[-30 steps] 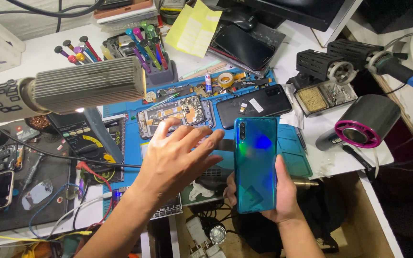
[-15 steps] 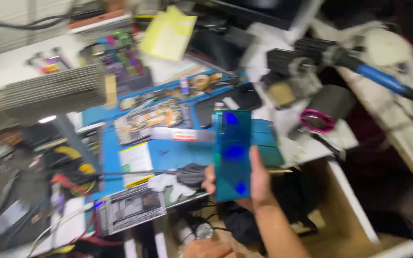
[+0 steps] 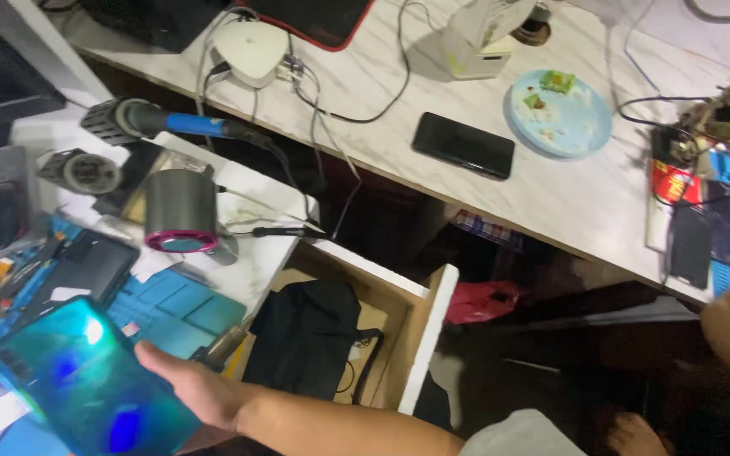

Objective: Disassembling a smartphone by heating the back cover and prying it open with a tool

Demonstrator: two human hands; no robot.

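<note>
Since the earlier frame the view has swung away to the right. The crowded blue work area is now at the left edge, a second long surface has come into sight, and the left hand that was spread over the work area is no longer in the picture.

A white marble counter (image 3: 568,194) runs across the top and right of the view. Below it, at the left, is the nearer counter (image 3: 255,262), partly covered by a blue mat (image 3: 179,308). An open wooden drawer (image 3: 428,329) sticks out from this nearer counter, and a black bag (image 3: 306,338) lies inside it. On the marble counter a light blue plate (image 3: 563,114) with crumbs lies near a black phone (image 3: 463,145), which is flat with its screen dark. On the nearer counter a grey cylinder with a pink rim (image 3: 181,207) lies on its side, and a blue-handled tool (image 3: 187,125) lies behind it.

The blue-green phone (image 3: 86,380) is at the bottom left, held up in the air over the mat, with its glossy back toward the camera. Its long axis runs from the upper left down to the lower right. The right hand (image 3: 192,388) is at its right edge and reaches in from the bottom centre, so it is the only hand near the phone. The grip is closed around the phone, with the thumb (image 3: 158,356) along the edge and the other fingers hidden behind the phone. A bare limb at the right edge is too cut off to tell what it is.
</note>
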